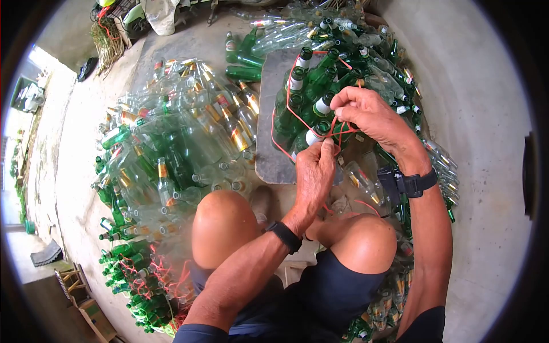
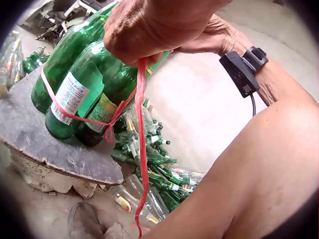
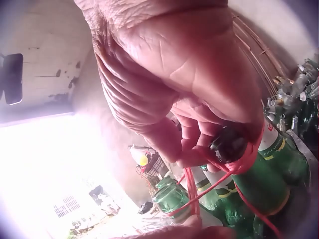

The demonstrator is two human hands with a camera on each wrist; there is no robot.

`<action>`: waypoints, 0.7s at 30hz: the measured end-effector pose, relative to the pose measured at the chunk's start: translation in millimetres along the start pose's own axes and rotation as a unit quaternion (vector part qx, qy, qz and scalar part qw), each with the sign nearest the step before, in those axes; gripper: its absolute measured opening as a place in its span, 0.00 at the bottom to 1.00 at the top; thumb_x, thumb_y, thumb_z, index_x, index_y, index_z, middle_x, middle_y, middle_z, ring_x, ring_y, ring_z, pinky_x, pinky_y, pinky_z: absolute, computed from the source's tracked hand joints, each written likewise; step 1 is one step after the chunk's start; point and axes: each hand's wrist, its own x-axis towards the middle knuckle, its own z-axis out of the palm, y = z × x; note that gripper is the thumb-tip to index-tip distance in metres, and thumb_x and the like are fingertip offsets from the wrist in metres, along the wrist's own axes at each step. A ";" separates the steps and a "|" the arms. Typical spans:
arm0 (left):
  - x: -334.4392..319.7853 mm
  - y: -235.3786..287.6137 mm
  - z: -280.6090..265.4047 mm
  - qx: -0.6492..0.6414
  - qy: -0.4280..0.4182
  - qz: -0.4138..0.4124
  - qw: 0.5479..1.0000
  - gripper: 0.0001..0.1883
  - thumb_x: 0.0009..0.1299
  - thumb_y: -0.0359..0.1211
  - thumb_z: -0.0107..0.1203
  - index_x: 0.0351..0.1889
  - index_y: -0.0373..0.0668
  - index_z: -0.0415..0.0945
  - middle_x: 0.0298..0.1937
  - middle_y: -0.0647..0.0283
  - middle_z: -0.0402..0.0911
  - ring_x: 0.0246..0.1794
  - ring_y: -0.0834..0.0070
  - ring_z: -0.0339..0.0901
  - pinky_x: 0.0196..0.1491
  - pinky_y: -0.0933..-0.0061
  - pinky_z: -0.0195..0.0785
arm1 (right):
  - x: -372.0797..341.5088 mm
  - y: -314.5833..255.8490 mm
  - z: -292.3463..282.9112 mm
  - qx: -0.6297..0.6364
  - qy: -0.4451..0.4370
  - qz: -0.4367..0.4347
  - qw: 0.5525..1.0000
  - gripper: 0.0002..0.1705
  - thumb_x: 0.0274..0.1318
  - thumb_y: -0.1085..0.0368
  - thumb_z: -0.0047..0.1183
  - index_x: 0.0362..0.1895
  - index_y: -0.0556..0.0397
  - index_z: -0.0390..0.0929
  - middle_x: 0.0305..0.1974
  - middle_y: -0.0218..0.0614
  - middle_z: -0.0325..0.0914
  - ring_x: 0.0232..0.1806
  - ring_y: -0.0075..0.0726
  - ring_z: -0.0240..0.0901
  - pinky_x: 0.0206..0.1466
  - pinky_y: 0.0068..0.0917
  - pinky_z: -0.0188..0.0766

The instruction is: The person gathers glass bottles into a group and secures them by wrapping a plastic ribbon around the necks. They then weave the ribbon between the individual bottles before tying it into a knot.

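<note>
A cluster of upright green bottles (image 1: 314, 83) stands on a dark flat board (image 1: 267, 148) in front of the person's knees. Red plastic string (image 2: 141, 124) runs round the bottles low down and loops among their necks. My left hand (image 1: 316, 168) pinches the string between thumb and finger beside the nearest bottle neck; a long tail hangs below it in the left wrist view. Just to the right and farther forward, my right hand (image 1: 374, 117) pinches another part of the string above the bottles. In the right wrist view, string wraps close around a dark bottle mouth (image 3: 228, 144).
Clear bottles with gold labels (image 1: 229, 126) crowd the floor to the left. More green bottles (image 1: 131, 268) with red string scraps lie at lower left. Another pile of bottles (image 1: 383, 74) lines the right side, near the pale wall (image 1: 480, 114). A shoe (image 2: 83, 221) stands near the board.
</note>
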 end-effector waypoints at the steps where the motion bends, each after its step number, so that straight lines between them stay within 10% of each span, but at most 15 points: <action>1: -0.8 1.0 0.7 -0.001 0.000 0.000 1.000 0.21 0.82 0.41 0.51 0.36 0.31 0.83 0.21 0.72 0.69 0.20 0.86 0.59 0.23 0.76 0.51 | -1.7 -0.4 -0.4 0.022 0.011 -0.001 1.000 0.09 0.62 0.70 0.56 0.44 0.60 0.81 0.36 0.28 0.80 0.37 0.20 0.74 0.43 0.22 0.72; 13: 2.2 7.2 14.4 -0.128 -0.067 -0.125 0.982 0.21 0.82 0.45 0.49 0.41 0.36 0.81 0.21 0.74 0.66 0.16 0.88 0.56 0.19 0.79 0.48 | -16.7 29.8 -0.4 0.244 0.082 -0.102 0.961 0.10 0.65 0.72 0.54 0.49 0.58 0.81 0.47 0.35 0.84 0.51 0.26 0.79 0.60 0.27 0.73; 21: 3.5 5.2 18.4 -0.119 -0.064 -0.107 0.985 0.20 0.82 0.43 0.48 0.41 0.35 0.82 0.21 0.73 0.69 0.16 0.85 0.59 0.20 0.78 0.52 | -20.8 31.9 17.2 0.167 0.142 -0.150 0.964 0.22 0.60 0.80 0.46 0.58 0.61 0.78 0.59 0.39 0.81 0.64 0.32 0.76 0.71 0.33 0.69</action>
